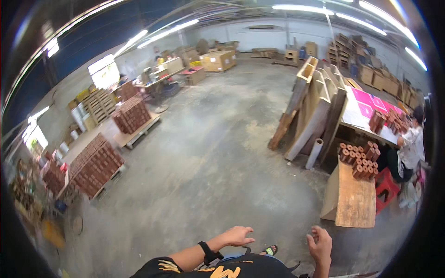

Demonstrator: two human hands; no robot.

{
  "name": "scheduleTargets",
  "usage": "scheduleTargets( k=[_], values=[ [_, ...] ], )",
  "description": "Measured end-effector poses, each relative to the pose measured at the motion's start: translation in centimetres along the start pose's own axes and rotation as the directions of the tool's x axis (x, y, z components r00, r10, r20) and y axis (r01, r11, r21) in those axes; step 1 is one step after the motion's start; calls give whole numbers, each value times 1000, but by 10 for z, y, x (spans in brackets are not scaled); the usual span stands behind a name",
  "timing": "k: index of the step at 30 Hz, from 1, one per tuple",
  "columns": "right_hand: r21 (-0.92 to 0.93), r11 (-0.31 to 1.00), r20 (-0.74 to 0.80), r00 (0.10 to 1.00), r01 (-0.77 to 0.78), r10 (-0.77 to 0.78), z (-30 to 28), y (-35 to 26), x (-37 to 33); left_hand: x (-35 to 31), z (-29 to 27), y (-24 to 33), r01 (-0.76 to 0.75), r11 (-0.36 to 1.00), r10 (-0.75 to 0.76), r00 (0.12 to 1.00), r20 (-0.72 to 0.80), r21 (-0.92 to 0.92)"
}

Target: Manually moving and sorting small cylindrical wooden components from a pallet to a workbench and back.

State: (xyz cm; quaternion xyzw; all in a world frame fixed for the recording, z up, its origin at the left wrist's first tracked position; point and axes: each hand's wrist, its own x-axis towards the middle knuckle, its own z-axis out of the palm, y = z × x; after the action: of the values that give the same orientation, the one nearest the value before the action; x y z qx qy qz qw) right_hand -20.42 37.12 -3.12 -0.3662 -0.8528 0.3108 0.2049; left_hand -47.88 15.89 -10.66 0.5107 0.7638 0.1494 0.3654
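Both of my hands are held in front of my body, over the grey concrete floor. My left hand (238, 236) is empty, its thumb and fingers apart, with a dark band on the wrist. My right hand (321, 244) has loosely bent fingers with a gap to the thumb, and nothing shows in it. Nearest to that hand, though apart from it, stands a wooden bench (356, 199) with a curved top. Several reddish-brown cylinders with holed ends (360, 160) are piled on the bench's far end. A sandalled foot (270, 250) shows between my hands.
Large wooden panels (311, 118) lean by a table with pink sheets (366, 103); a pale roll (314, 154) stands there. A person (410, 147) sits at the right beside a red stool (386, 189). Reddish-brown stacks (95, 165) stand on pallets at left. Cardboard boxes (219, 60) are farther back.
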Motion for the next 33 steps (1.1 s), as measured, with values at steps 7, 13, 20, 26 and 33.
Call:
scheduleTargets(
  k=[7,13,20,26,33],
  values=[
    [-2,950,44,949,313,-313,17,14,160,95,-84,-18,124,955,-185,958,-217,-269],
    [-80,993,136,987,91,-80,26,64,247,249,-158,-24,53,999,-54,996,-68,-9],
    [-180,905,86,910,-386,406,6,115,323,443,-244,-3,-97,993,96,995,12,74],
    [-25,794,-86,793,-607,603,-14,134,357,580,-293,70,-319,928,287,942,176,193],
    [184,602,-141,585,-777,799,-42,186,381,711,-261,147,-330,940,291,910,296,89]
  ],
)
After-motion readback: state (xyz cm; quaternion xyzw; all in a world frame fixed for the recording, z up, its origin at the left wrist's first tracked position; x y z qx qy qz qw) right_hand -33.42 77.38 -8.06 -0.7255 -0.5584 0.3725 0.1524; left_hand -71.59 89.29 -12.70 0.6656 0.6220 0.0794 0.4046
